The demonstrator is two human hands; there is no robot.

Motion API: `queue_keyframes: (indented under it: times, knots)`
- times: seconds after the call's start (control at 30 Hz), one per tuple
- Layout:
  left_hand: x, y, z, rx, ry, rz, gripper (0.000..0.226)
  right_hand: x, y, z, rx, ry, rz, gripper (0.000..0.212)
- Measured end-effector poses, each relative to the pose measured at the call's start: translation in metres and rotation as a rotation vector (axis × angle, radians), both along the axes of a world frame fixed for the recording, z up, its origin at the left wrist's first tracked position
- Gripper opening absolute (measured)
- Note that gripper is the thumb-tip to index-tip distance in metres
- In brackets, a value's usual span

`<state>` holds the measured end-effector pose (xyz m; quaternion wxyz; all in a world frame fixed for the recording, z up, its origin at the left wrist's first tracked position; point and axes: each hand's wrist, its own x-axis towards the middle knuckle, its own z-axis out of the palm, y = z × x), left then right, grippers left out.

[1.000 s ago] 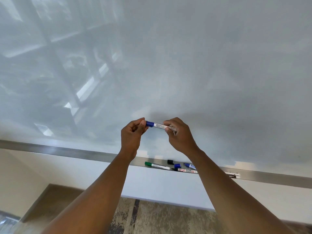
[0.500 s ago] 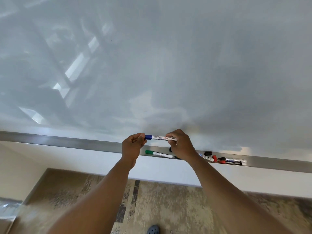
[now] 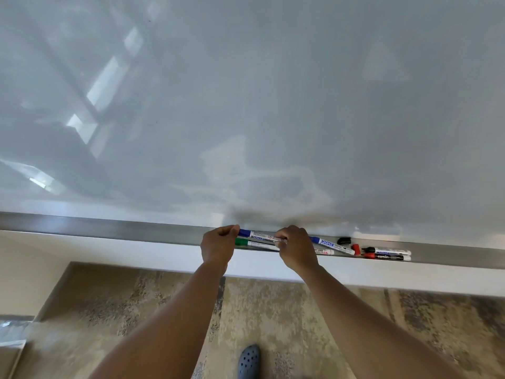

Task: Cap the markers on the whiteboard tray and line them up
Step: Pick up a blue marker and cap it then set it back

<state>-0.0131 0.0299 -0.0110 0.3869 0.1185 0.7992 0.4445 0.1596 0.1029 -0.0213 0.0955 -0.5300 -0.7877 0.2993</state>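
Note:
I hold a capped blue marker [image 3: 258, 235] level, just above the metal whiteboard tray [image 3: 123, 230]. My left hand [image 3: 218, 246] pinches its blue cap end and my right hand [image 3: 296, 248] pinches its other end. A green-capped marker [image 3: 255, 244] lies in the tray right under it. Right of my right hand lie another blue marker [image 3: 332, 244], a white marker with red print [image 3: 323, 252], a loose black cap [image 3: 343, 240], a loose red cap [image 3: 355, 249], and two uncapped markers [image 3: 388, 254] side by side.
The large whiteboard [image 3: 273, 105] fills the upper view. Below the tray runs a white wall strip [image 3: 136, 258], then patterned brown floor [image 3: 300, 324]. The toe of a dark blue perforated shoe [image 3: 248, 361] shows at the bottom centre.
Both hands have carried the blue marker down from in front of the board to tray level, just above the green marker. The view has tilted down, showing more markers at the right.

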Motion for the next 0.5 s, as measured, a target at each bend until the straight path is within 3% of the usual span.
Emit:
queue_keyframes:
  times: [0.4, 0.5]
  knots:
    - [0.015, 0.007, -0.024, -0.2, 0.245, -0.186, 0.033, -0.012, -0.001, -0.029, -0.033, -0.053, -0.036, 0.036]
    - [0.016, 0.005, -0.026, -0.221, 0.289, -0.248, 0.021, -0.012, -0.001, -0.031, -0.067, -0.069, -0.016, 0.042]
